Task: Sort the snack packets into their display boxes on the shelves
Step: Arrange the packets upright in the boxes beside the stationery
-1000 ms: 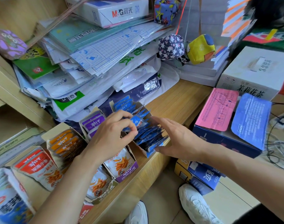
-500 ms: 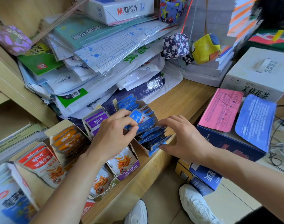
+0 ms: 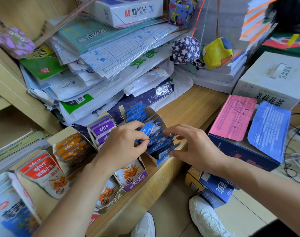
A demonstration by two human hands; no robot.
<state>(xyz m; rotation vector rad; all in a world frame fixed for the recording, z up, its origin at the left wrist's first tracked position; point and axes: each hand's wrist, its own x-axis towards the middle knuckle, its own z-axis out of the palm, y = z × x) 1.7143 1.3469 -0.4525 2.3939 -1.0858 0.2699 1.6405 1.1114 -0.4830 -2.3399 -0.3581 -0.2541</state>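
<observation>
A row of open display boxes stands along the wooden shelf (image 3: pixel 193 106). The blue box (image 3: pixel 158 159) holds several blue snack packets (image 3: pixel 135 111). My left hand (image 3: pixel 121 144) pinches one blue packet (image 3: pixel 148 130) over that box. My right hand (image 3: pixel 193 147) hovers at the box's right side, fingers spread and touching the packets' edges. To the left stand a purple box (image 3: pixel 131 178) with purple packets (image 3: pixel 103 128), an orange-packet box (image 3: pixel 70 147) and a red-packet box (image 3: pixel 43 173).
A tall pile of paper packs and plastic sleeves (image 3: pixel 101 65) crowds the shelf behind the boxes. Cloth balls (image 3: pixel 217 53) sit at the back. A dark blue carton (image 3: pixel 238 151) with pink and blue pads lies at the right. White shoes (image 3: pixel 205 218) stand on the floor below.
My left hand has shifted slightly with the blue packet over the blue box. My right hand's fingers have spread and lifted toward the packets.
</observation>
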